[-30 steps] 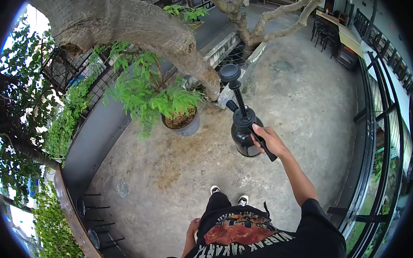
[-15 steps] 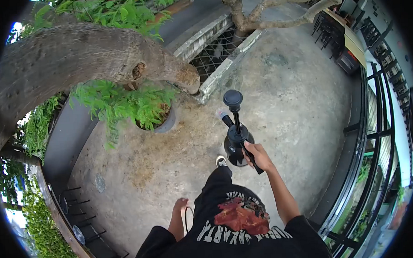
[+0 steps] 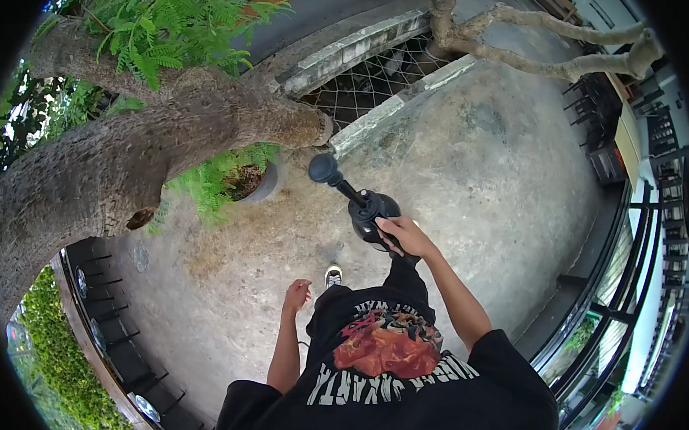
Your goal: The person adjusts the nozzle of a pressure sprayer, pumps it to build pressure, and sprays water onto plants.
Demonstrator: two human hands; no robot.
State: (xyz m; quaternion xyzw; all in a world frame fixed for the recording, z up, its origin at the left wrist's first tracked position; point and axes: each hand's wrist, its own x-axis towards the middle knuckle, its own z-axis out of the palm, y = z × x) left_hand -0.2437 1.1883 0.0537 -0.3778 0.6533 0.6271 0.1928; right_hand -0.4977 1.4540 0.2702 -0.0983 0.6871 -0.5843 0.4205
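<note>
My right hand (image 3: 404,236) is wrapped round the handle of a black pump sprayer (image 3: 366,208), carried above the concrete floor. The sprayer tilts, its round plunger knob (image 3: 323,168) pointing up and to the left. Its nozzle does not show. My left hand (image 3: 297,295) hangs at the left of my body, fingers loosely curled and slightly apart, with nothing in it. One shoe (image 3: 333,276) shows on the floor between my hands.
A thick tree trunk (image 3: 164,138) crosses the left side above a potted plant (image 3: 262,185). Ahead, a low concrete curb (image 3: 360,49) borders a netted pit (image 3: 369,83). Stools line a wooden counter (image 3: 97,349) at left; black railings run along the right.
The view has moved forward, bringing the trunk and pit closer. The sprayer has tipped leftward in my right hand. My left hand has come up and forward from beside my body.
</note>
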